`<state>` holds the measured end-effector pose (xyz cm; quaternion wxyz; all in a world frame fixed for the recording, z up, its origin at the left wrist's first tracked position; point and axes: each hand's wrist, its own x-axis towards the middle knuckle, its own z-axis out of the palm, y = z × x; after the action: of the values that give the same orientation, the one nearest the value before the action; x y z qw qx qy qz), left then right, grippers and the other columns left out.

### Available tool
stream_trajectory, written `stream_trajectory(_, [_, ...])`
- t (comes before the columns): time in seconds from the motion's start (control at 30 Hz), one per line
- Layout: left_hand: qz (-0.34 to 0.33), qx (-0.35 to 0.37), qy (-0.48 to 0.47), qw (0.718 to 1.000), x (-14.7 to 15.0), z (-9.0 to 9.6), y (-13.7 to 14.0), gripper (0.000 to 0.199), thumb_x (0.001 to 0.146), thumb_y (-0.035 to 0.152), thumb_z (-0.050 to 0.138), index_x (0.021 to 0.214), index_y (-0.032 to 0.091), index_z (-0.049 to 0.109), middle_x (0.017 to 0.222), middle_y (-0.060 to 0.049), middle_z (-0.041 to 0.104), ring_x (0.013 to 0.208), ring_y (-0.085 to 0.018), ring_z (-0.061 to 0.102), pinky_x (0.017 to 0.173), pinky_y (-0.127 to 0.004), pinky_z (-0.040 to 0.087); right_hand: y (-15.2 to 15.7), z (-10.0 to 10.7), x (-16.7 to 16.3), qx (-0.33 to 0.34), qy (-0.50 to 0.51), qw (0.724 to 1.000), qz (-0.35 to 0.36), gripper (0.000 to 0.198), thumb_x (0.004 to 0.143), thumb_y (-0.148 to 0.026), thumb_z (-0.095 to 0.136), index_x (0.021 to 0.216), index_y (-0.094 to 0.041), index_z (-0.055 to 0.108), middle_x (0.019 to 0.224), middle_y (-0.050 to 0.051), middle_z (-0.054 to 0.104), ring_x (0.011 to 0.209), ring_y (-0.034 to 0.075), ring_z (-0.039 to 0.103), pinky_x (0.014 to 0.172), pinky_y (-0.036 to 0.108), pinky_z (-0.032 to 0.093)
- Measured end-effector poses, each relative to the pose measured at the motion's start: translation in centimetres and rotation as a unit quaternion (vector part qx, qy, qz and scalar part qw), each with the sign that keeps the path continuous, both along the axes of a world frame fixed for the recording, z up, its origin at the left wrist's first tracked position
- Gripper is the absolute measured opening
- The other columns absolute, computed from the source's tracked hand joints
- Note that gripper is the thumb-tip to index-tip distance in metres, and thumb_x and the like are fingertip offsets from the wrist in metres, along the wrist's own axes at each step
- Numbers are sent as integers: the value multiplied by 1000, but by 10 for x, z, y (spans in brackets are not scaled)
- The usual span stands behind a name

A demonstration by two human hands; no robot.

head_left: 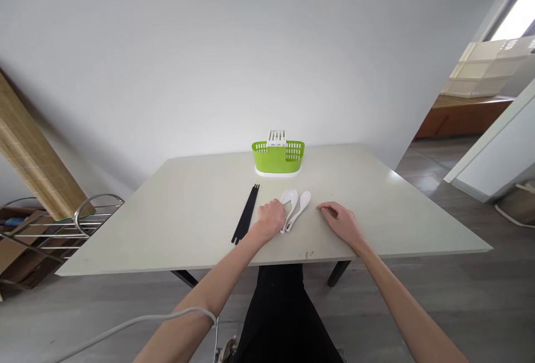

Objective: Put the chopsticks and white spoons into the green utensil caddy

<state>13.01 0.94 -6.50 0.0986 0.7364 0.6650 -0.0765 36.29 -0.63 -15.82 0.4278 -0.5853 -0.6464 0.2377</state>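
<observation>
Several white spoons point(304, 200) lie close together near the front middle of the table, bowls pointing away from me. My left hand point(271, 218) is closed at their left side, its fingers wrapped round the handle end of the leftmost spoon point(286, 197), which the hand mostly hides. To the right of the spoons, my right hand point(341, 222) rests on the tabletop, fingers loosely curved with a gap by the thumb and nothing visible in it. A bundle of black chopsticks point(246, 215) lies slanted to the left of my left hand.
A green basket point(271, 160) with a white base and white slatted handle stands at the back of the pale table point(188, 201), by the wall. On the left are a metal rack point(37, 235) and a leaning bamboo-coloured roll point(37, 151). A grey cable point(137, 321) crosses near my left forearm.
</observation>
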Motion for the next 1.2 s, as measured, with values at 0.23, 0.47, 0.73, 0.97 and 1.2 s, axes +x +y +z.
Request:
stream_trajectory(0.23, [-36,-7,16,999,0,-2,3,39,102,27,45,114,11,78,120,-24,75,115,-34,73,93,-40,53,0,1,-1,2,-1,1000,-5,31,93,-44,53,101,-27,78,112,6,81,105,28,72,99,45,52])
stream_trajectory(0.47, [-65,26,-15,997,-10,-7,-2,51,108,39,33,115,16,78,116,-21,76,112,-34,73,92,-42,53,1,-4,0,6,-11,1000,-7,31,93,-44,54,101,-26,78,112,7,81,107,28,72,104,47,49])
stream_trajectory(0.73, [-16,131,-59,989,-78,10,-4,61,111,43,19,106,21,76,102,-14,79,97,-28,74,85,-37,50,-1,-3,1,3,-10,1000,-3,32,94,-45,53,102,-26,78,116,7,81,110,29,72,103,47,51])
stream_trajectory(0.97, [116,193,-216,950,-185,-1,-13,69,107,58,21,68,22,65,64,-5,66,68,-23,63,71,-32,43,10,-7,5,-4,-18,1000,-4,36,96,-46,50,105,-25,78,114,9,81,105,28,75,95,44,58])
stream_trajectory(1.2, [106,161,-290,937,-224,-19,-32,66,103,68,25,66,23,56,54,1,50,53,-17,45,64,-30,38,83,34,-3,59,-101,992,-48,55,92,-38,52,143,-19,58,144,18,63,124,32,66,103,51,55])
